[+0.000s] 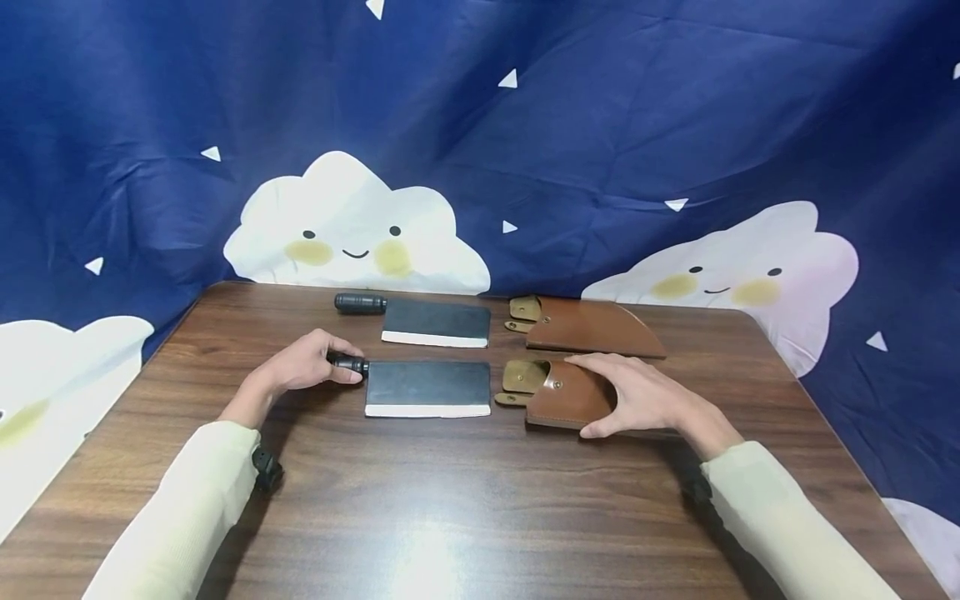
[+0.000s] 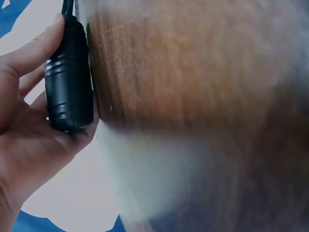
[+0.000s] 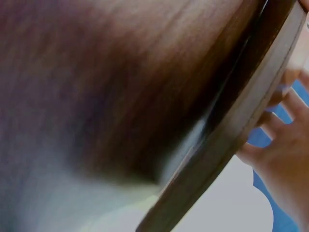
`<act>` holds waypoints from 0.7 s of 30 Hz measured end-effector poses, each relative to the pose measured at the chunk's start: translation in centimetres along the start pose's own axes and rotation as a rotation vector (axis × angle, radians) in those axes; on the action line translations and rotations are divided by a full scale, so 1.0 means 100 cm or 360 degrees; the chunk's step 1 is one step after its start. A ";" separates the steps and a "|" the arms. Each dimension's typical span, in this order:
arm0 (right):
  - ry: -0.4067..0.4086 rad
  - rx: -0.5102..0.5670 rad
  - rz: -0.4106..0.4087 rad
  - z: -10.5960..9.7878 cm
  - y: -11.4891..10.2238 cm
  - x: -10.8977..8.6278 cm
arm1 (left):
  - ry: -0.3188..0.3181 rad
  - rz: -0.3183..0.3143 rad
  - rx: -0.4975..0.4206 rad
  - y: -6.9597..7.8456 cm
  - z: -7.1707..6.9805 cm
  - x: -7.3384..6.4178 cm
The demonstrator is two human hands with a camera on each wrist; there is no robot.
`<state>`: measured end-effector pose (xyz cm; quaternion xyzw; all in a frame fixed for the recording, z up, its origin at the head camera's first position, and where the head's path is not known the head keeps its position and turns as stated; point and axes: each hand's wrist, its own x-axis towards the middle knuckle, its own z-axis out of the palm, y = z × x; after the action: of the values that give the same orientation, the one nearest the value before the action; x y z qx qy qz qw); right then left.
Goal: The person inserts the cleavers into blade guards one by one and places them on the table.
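Two cleavers with dark blades, whitish lower edges and black handles lie on the table. My left hand [image 1: 311, 362] holds the nearer cleaver [image 1: 427, 385] by its handle, thumb on the near side; the left wrist view shows the ribbed black handle [image 2: 70, 77] between thumb and fingers. My right hand [image 1: 637, 392] spans the nearer brown leather knife sheath [image 1: 566, 392], thumb at its near edge and fingers at its far edge. In the right wrist view the sheath's thick edge [image 3: 227, 130] crosses in front of the fingers. The sheath's open flap faces the blade.
Behind the nearer pair lie the second cleaver [image 1: 435, 319] and a second brown sheath [image 1: 592, 325], its flap also open. The wooden table [image 1: 420, 492] ends at a blue curtain [image 1: 585, 125] with white clouds.
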<state>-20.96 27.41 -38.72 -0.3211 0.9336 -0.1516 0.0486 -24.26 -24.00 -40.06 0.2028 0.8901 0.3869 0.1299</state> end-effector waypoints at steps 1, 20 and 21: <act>0.0007 -0.0013 -0.0002 0.000 0.000 0.000 | 0.0013 -0.0020 -0.0026 0.000 0.000 0.000; 0.0098 -0.0153 -0.0090 0.001 -0.007 0.011 | 0.0199 -0.0133 -0.0189 0.016 0.000 0.002; 0.0107 -0.0157 -0.0094 0.001 -0.008 0.011 | 0.0204 -0.0129 -0.0182 0.017 0.001 0.003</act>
<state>-21.35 26.08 -38.59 -0.3453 0.9311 -0.1175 -0.0033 -24.02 -22.76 -38.88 0.1337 0.8805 0.4437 0.0995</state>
